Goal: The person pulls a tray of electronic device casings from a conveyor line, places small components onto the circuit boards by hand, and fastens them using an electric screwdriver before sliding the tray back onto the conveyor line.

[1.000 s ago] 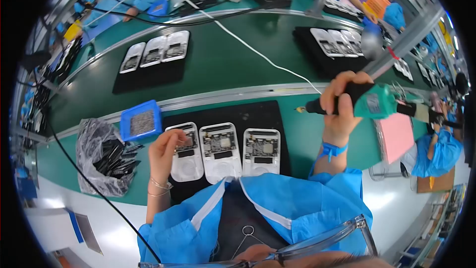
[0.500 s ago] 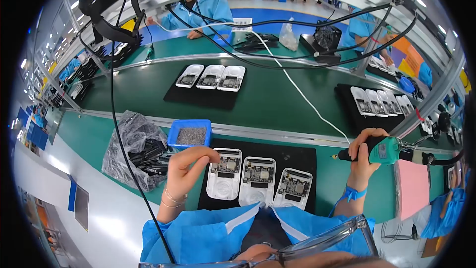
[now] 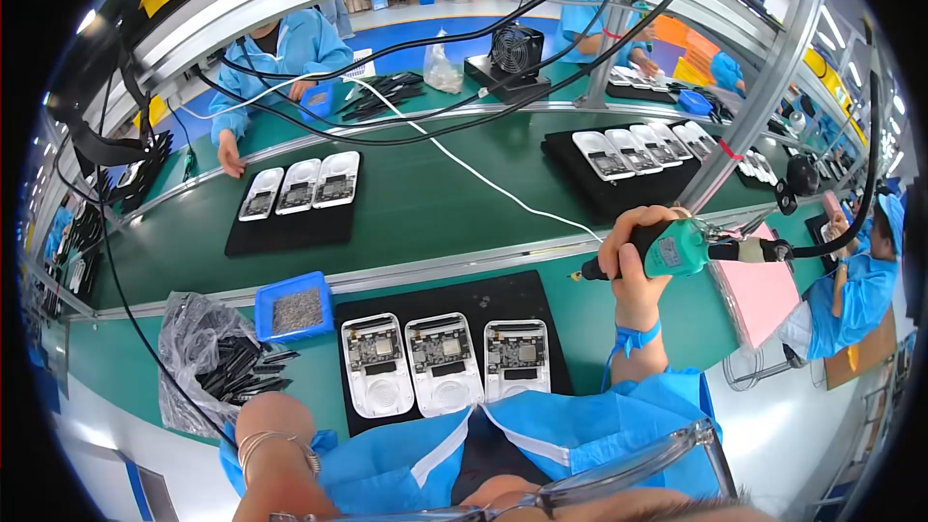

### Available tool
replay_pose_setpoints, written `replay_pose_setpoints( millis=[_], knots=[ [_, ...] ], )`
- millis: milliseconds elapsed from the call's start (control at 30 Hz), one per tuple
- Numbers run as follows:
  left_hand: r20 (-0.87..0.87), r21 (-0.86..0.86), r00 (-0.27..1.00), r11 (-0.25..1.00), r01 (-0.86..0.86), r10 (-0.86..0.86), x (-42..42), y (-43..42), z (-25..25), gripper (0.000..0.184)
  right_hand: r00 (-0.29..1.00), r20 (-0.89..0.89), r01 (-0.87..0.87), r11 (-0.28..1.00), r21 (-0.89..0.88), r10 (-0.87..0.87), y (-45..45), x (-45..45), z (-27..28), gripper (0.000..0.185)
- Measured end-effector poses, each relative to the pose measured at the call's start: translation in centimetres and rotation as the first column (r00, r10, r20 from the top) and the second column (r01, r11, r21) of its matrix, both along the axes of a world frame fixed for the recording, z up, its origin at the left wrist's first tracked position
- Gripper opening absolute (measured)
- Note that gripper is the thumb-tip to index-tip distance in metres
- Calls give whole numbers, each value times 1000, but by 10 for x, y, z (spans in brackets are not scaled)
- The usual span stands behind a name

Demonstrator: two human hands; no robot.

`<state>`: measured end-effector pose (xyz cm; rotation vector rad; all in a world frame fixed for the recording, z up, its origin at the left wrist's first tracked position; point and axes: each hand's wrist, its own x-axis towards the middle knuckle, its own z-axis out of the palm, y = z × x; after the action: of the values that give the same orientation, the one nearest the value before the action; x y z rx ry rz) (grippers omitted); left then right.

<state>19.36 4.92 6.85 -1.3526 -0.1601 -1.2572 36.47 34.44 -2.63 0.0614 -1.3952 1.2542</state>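
Note:
My right hand (image 3: 638, 256) is wrapped round a green electric screwdriver (image 3: 674, 247), its tip pointing left above the bench. My left hand (image 3: 275, 414) is low at the left, near a plastic bag of black strip-like parts (image 3: 237, 367); its fingers are hidden. Three white housings with circuit boards lie on a black mat (image 3: 503, 304) before me: a left housing (image 3: 390, 394), a middle housing (image 3: 456, 394) and a right housing (image 3: 532, 384). A blue tray (image 3: 263, 314) of small metal pieces, perhaps screws, stands beside the bag.
On the green line beyond lie more housings (image 3: 302, 186) on a black mat, with a person's hand (image 3: 230, 155) beside them. Another mat of housings (image 3: 633, 153) is at the right. A white cable (image 3: 464, 166) crosses the view. Pink sheets (image 3: 754, 295) are at the right, near a metal post (image 3: 764, 77).
My view has shifted. My left hand has left the left housing and drawn back toward the bag. The right housing now lies straighter. Across the line, a person's hand has come beside the far housings.

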Motion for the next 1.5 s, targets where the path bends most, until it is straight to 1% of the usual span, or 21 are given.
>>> replay_pose_setpoints(
  millis=[67,267,433,500,600,733,900,1067,1100,1133,1167,1200,1267,1367,1433,1467,1500],
  knots=[
    [-3,14,1000,1000,-1,1,1,0,0,28,999,26,-21,1000,-1,21,3,1,-3,37],
    [4,63,1000,998,-13,13,2,-1,5,30,999,14,-36,999,-11,36,3,-2,-5,37],
    [-3,107,999,993,-40,40,7,-6,5,31,1000,15,13,998,-67,-12,-2,-4,-3,37],
    [-2,109,999,993,-39,39,7,-7,6,32,999,34,-21,999,-34,22,1,-4,-4,37],
    [2,118,999,992,-36,36,5,-7,7,33,996,93,-1,1000,-15,3,1,-3,-3,37],
    [-1,136,999,989,-51,51,6,-8,10,34,998,67,1,1000,-27,1,1,-7,-6,37],
    [-12,186,998,981,-62,65,4,-12,10,36,996,81,21,1000,-15,-19,3,-7,-9,38],
    [-57,303,995,951,-62,83,0,-8,15,37,1000,29,9,1000,-23,-8,4,-5,-5,37],
    [-42,247,999,969,-11,22,-6,-1,13,37,1000,23,8,1000,-30,-8,3,-4,-5,37],
    [-9,88,1000,996,-2,3,-8,-10,-3,43,999,11,33,999,-30,-32,2,-4,-5,37],
    [-54,-186,996,980,66,-78,-19,-31,-13,46,998,-1,58,998,-25,-58,1,-4,-2,37],
    [-72,-452,984,885,113,-163,-37,-57,-22,49,997,-9,81,996,-24,-81,0,-4,0,36],
    [-8,-601,983,787,141,-182,-44,-66,-26,47,994,-29,103,994,-37,-104,0,-2,0,35],
    [190,-313,982,947,77,-17,-33,-27,-28,38,990,-70,119,993,-7,-119,2,-3,-2,37],
    [350,-117,935,993,-21,61,-25,-1,-26,37,993,-76,96,995,37,-93,4,-2,-3,41],
    [375,-105,924,994,-41,78,-23,3,-24,37,990,-92,110,992,58,-105,4,-3,-3,48],
    [400,-94,912,994,-60,93,-22,8,-22,37,992,-99,86,993,83,-78,3,-5,-1,50]
  ],
)
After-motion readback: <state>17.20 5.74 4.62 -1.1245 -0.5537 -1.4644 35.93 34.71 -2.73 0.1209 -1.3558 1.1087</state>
